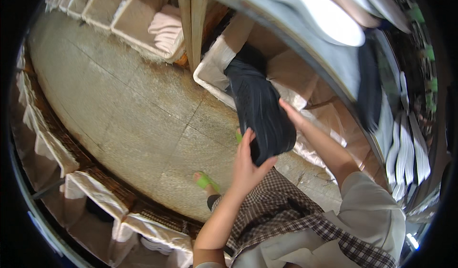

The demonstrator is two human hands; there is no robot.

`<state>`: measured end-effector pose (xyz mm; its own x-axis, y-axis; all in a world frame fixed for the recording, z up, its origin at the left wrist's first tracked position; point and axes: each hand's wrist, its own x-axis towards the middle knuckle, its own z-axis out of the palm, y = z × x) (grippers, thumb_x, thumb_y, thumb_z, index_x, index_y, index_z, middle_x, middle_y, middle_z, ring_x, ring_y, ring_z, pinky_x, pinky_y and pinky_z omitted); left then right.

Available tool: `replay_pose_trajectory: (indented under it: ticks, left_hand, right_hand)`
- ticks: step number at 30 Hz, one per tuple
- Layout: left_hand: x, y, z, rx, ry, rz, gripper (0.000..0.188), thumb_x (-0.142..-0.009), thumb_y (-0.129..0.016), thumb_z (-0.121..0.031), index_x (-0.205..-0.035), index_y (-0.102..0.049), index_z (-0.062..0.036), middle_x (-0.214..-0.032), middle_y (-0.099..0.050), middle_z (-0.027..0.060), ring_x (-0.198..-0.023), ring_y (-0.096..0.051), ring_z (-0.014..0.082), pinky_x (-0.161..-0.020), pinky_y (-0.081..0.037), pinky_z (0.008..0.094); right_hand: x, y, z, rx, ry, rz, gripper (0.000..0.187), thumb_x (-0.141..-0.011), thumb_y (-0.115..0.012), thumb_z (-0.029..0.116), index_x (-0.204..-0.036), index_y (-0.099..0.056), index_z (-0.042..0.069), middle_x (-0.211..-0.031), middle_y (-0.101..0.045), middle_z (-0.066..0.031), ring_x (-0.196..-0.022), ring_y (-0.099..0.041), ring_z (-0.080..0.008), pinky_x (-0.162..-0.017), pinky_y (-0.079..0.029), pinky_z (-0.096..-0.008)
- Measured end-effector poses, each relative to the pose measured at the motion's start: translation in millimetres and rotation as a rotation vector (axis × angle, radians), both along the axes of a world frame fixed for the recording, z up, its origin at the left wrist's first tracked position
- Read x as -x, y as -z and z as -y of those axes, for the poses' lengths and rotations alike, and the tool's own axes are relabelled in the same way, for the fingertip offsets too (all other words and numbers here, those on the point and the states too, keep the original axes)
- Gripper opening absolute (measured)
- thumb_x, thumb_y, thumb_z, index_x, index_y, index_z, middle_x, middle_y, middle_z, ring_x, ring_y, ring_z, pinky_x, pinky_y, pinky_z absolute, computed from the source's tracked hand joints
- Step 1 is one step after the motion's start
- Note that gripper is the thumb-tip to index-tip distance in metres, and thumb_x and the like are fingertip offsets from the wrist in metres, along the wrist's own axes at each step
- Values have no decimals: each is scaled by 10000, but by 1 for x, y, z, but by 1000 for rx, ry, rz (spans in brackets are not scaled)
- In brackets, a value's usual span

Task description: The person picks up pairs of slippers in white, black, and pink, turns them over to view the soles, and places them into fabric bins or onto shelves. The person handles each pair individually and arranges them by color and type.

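Between my two hands is a stack of black shoe soles (260, 108), tilted over the open rim of a white-lined bin (217, 84). My left hand (250, 165) grips the near end, thumb and fingers spread around its left and lower side. Along the right side of the stack lies my right hand (292, 115), its fingers partly hidden behind it. More black material (253, 56) shows in the bin past the far end of the stack; where one stops and the other starts I cannot tell.
A grey worktable (329, 58) at the upper right carries white soles (329, 17) and several upright white soles (405, 149). Lined bins stand along the left edge and the top, one with pink soles (167, 29). A wooden post (192, 25) rises beside the bin.
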<state>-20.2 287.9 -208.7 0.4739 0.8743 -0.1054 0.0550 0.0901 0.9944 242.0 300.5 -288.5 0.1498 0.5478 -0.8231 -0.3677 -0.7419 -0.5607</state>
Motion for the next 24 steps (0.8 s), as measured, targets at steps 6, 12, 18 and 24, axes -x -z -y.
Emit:
replay_pose_trajectory:
  ticks: [6,12,18,24]
  left_hand:
    - [-149,194,-82,4,-217,155,808,-776,-694,-132,-1418,-215,-22,-1288,-376,215,-1153,-442,334,-986,-370,404]
    - [-298,296,-124,122,-254,262,899,-695,-649,-116,-1429,-137,-26,-1275,-370,241,-1134,-456,419,-948,-410,419]
    - [-379,358,-129,372,317,-350,750,-767,-632,-125,-1407,-262,-1,-1365,-354,246,-1301,-300,363,-1034,-314,452]
    - [-356,300,-91,-231,264,-188,404,-764,-575,-139,-1149,-577,-18,-1240,-494,218,-1214,-408,357,-1006,-288,552]
  right_hand:
    - [-113,74,-115,1,-61,141,618,-888,-508,480,-1329,-453,50,-1299,-511,-122,-1184,-487,-225,-1023,-351,-356]
    - [-271,130,-219,20,-545,968,773,-807,-614,493,-1374,-374,25,-1373,-423,-143,-1237,-412,-270,-1053,-295,-357]
    - [-345,174,-269,98,-1206,1355,844,-775,-643,524,-1383,-347,19,-1392,-388,-177,-1265,-383,-302,-1060,-295,-386]
    - [-326,280,-252,440,-1331,1640,908,-748,-542,685,-1351,-384,24,-1347,-414,-247,-1260,-397,-350,-1056,-292,-414]
